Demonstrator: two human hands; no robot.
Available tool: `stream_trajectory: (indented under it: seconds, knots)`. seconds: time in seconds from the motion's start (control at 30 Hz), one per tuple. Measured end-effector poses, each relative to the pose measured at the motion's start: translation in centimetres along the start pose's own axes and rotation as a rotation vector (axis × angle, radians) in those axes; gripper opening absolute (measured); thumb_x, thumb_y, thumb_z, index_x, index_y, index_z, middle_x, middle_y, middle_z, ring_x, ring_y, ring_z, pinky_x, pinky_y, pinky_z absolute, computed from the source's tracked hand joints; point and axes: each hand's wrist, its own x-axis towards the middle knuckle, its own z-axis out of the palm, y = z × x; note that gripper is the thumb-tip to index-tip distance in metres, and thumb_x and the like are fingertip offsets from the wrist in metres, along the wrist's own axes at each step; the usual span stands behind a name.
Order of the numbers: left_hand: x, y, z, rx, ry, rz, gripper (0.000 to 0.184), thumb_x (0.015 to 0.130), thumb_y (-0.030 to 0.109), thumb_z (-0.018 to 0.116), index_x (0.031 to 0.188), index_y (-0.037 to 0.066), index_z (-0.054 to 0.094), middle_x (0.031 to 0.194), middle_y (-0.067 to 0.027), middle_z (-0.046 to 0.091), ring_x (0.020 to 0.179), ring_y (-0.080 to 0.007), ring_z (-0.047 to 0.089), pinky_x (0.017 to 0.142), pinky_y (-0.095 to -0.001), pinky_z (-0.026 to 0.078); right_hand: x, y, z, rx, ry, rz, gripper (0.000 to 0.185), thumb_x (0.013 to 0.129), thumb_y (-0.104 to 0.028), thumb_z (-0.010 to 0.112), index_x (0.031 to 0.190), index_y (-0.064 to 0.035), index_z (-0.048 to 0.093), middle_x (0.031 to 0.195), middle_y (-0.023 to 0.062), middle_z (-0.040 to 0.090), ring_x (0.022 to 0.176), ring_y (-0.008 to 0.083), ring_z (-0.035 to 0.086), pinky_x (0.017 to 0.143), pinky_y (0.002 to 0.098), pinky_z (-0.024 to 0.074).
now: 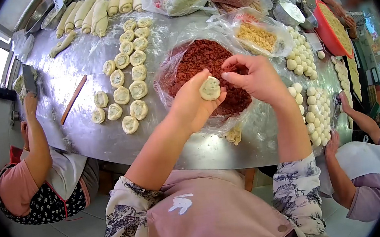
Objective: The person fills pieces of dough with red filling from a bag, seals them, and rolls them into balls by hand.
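Observation:
On the fingers of my left hand [194, 103] rests a small round dough disc [210, 88], with the thumb against its edge. My right hand [257, 78] is just to the right, its thumb and fingers drawn together in a pinch. Red shows between those fingertips, but I cannot tell whether it is held or lies behind. Beneath both hands is a plastic-lined bowl of dark red crumbly filling [197, 55]. Left of the bowl, rows of flattened dough pieces [138, 89] lie on the metal table [95, 140].
A thin wooden stick [74, 99] lies at left, near a co-worker's hand with a cleaver [29, 79]. Dough rolls [100, 14] line the back. A bag of yellow crumbs [255, 37] adjoins the bowl. White dough balls [316, 112] stand right, near another co-worker's hands [332, 143].

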Motion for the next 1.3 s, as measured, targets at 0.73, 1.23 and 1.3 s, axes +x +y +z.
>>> stream_trajectory:
  seconds: [0.73, 1.23, 1.3]
  knots:
    - [0.6, -0.7, 0.0, 0.101, -0.008, 0.189, 0.025, 0.1, 0.017, 0.044, 0.118, 0.002, 0.051, 0.117, -0.0079, 0.055, 0.109, -0.0199, 0.053, 0.097, -0.0369, 0.043, -1.4, -0.5, 3.9, 0.194, 0.223, -0.097, 0.028, 0.078, 0.001, 0.068, 0.105, -0.0015, 0.061, 0.093, 0.0139, 0.069, 0.085, 0.0196, 0.069, 0.074, 0.0297, 0.055]
    - [-0.4, 0.5, 0.8, 0.044, 0.028, 0.177, 0.026, 0.099, 0.014, 0.046, 0.122, 0.003, 0.052, 0.112, -0.0084, 0.057, 0.101, -0.0192, 0.058, 0.094, -0.0347, 0.051, -1.2, 1.8, 2.7, -0.238, 0.337, -0.31, 0.037, 0.082, -0.013, 0.067, 0.117, -0.0027, 0.057, 0.117, 0.0166, 0.061, 0.111, 0.0296, 0.058, 0.095, 0.0405, 0.0446]
    - [-0.7, 0.9, 1.0, 0.032, -0.03, 0.141, 0.027, 0.1, 0.016, 0.044, 0.123, 0.003, 0.052, 0.11, -0.0078, 0.058, 0.098, -0.0186, 0.059, 0.09, -0.0329, 0.051, -1.5, 1.9, 2.7, -0.358, 0.315, -0.452, 0.049, 0.082, -0.023, 0.069, 0.123, -0.0019, 0.053, 0.126, 0.0179, 0.056, 0.121, 0.0329, 0.05, 0.104, 0.0446, 0.0362]
